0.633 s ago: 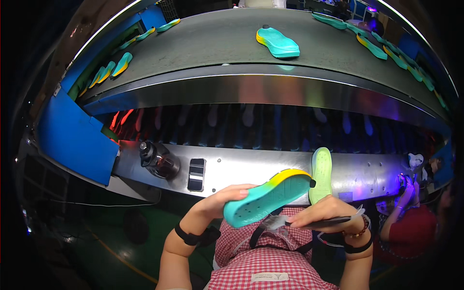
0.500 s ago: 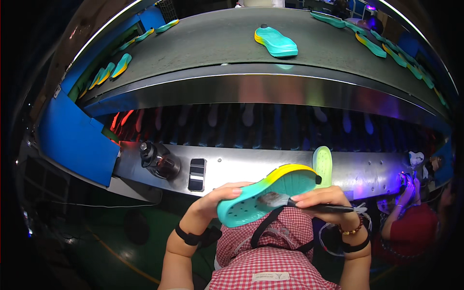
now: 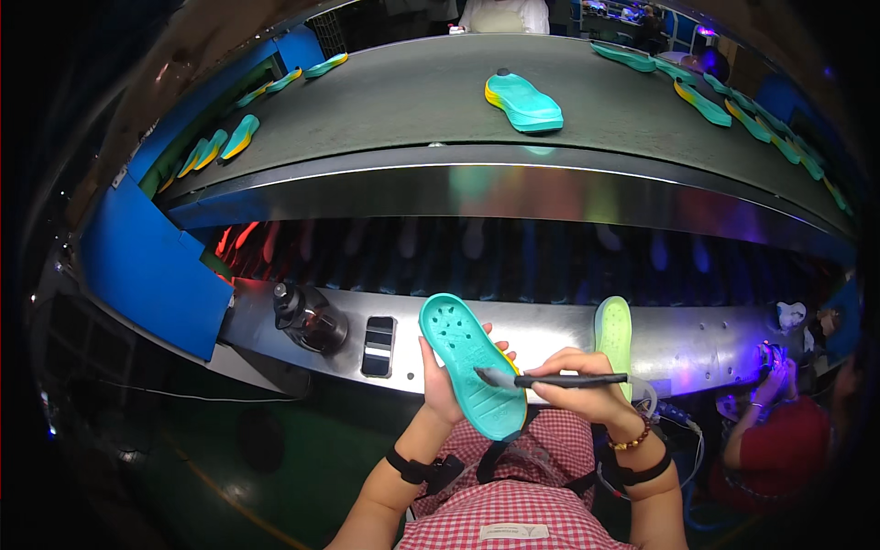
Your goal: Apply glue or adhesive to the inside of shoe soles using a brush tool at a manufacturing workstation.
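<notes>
My left hand holds a teal shoe sole from underneath, fingertips showing past its right edge. The sole stands lengthwise in front of me with its inner face toward me; a cluster of small holes marks the far end, and yellow shows along the right side. A brush with a black handle is pinched in my right hand. Its pale, dark-tipped bristles rest on the middle of the sole's inner face. Beyond my right hand, a light green sole lies on the metal ledge.
A dark bottle and a phone occupy the ledge's left part. Behind it runs a wide conveyor belt carrying a teal-and-yellow sole, with more soles at both sides. At the right, a person in red works under purple light.
The teal sole has turned from slanting sideways to lengthwise, its holed end now far from me. My left hand has moved under it, and the brush has shifted left with my right hand.
</notes>
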`<state>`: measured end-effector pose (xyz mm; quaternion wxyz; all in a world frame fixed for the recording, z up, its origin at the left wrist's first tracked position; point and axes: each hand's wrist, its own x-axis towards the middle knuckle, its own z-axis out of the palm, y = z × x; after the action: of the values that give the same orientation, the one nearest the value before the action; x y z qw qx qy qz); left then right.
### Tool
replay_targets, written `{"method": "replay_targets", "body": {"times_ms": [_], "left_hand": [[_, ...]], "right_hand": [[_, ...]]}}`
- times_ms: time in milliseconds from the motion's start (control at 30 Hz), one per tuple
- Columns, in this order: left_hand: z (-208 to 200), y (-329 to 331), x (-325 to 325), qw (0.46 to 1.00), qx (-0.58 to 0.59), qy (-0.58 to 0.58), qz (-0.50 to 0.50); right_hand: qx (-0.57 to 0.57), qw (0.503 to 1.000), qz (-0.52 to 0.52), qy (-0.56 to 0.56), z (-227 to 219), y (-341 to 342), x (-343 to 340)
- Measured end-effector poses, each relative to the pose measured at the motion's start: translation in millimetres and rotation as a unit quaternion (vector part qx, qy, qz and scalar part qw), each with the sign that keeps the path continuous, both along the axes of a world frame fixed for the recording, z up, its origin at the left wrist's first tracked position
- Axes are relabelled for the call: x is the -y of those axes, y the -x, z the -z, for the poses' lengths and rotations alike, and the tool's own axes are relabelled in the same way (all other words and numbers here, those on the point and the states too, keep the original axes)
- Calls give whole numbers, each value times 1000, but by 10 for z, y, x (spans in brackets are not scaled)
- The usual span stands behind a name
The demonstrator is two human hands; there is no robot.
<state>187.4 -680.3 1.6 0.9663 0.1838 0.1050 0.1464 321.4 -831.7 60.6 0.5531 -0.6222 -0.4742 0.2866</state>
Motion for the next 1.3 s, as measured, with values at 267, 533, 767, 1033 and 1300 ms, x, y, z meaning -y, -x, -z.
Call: {"method": "replay_targets", "body": {"times_ms": [267, 533, 767, 1033, 1300], "left_hand": [[47, 0, -42, 992, -26, 21, -118], [-201, -41, 154, 996, 78, 31, -31], [-425, -18, 103, 991, 12, -14, -133], [-449, -9, 17, 986, 48, -68, -142], [-600, -23, -57, 984, 116, -91, -97]], "right_hand": [[284, 948, -128, -68, -116, 310, 66], [123, 984, -66, -113, -303, 236, -26], [82, 993, -54, -63, -197, 146, 155], [-46, 995, -45, -78, -87, 89, 262], [-188, 966, -137, -114, -90, 55, 192]]}}
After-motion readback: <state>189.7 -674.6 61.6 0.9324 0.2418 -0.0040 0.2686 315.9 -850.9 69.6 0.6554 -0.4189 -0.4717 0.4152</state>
